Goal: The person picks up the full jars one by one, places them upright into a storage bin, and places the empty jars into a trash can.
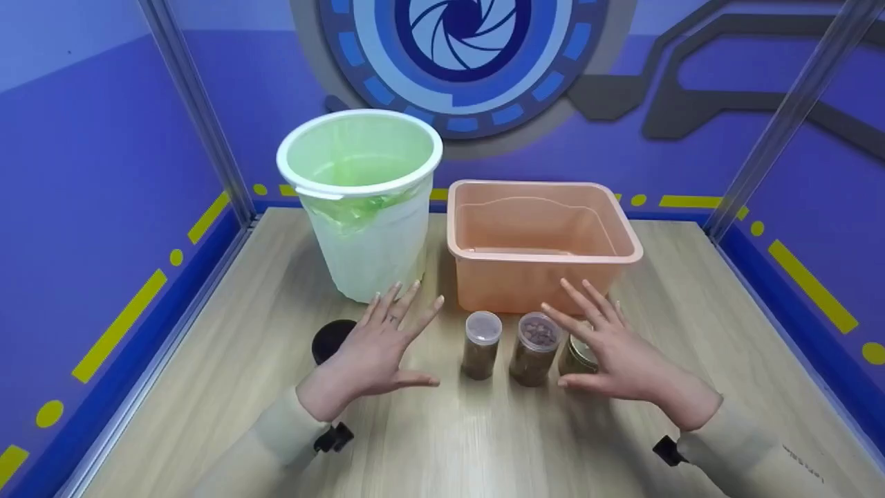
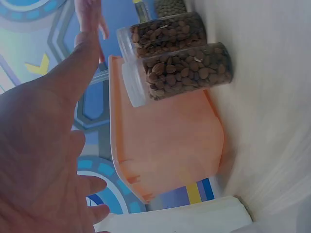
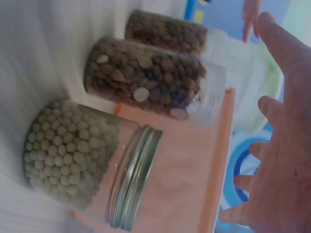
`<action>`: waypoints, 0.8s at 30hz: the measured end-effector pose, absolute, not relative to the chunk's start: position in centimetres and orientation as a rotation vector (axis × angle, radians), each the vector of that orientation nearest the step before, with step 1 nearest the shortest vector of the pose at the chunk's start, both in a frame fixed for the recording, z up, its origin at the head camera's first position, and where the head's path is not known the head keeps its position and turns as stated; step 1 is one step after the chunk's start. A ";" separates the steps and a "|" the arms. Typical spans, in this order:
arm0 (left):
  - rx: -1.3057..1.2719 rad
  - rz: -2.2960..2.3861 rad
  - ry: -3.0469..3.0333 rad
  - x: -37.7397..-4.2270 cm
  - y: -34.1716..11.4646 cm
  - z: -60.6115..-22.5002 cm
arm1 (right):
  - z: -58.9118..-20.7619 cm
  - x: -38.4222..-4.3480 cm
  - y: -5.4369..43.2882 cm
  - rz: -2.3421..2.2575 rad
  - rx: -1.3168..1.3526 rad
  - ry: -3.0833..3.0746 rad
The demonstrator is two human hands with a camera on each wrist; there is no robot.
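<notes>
My left hand [image 1: 380, 349] hovers over the table with its fingers spread, partly covering a black round object [image 1: 332, 339]. Spread and holding nothing, my right hand [image 1: 619, 356] is above a jar [image 3: 68, 155] of pale round pellets with a metal lid [image 3: 138, 177], which it partly hides in the head view. Between the hands stand two clear jars. The slimmer jar [image 1: 480, 349] has a whitish lid and brown almond-like pieces inside. Beside it, the wider jar [image 1: 532, 353] holds similar brown pieces beneath a clear top.
A white bin [image 1: 373, 256] lined with a green bag stands behind my left hand. To its right, behind the jars, sits an orange plastic basin [image 1: 511, 283]. Blue printed walls [image 1: 90, 187] and metal posts [image 1: 200, 111] enclose the wooden table [image 1: 442, 443].
</notes>
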State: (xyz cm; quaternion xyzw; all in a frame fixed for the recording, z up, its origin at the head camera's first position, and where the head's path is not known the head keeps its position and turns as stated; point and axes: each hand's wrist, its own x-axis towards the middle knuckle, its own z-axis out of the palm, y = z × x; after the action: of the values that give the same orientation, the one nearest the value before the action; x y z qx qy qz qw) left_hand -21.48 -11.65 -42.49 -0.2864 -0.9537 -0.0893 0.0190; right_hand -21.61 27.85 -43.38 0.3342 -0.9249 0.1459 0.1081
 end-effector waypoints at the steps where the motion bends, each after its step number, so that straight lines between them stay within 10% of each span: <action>1: -0.860 -0.354 -2.992 -21.8 -11.5 -42.4 | -43.4 -21.8 28.2 0.486 0.964 -2.714; 24: 0.114 -2.672 -1.989 -31.6 -6.1 -41.9 | -51.1 -23.0 33.6 1.670 0.416 -2.515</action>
State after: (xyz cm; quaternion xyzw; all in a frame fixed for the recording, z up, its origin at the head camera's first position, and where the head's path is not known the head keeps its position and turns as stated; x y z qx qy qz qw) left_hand -31.59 -6.12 -41.92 0.0342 -0.5940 -0.7981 -0.0954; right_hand -22.98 33.61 -51.06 0.1365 -0.8243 0.5474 0.0472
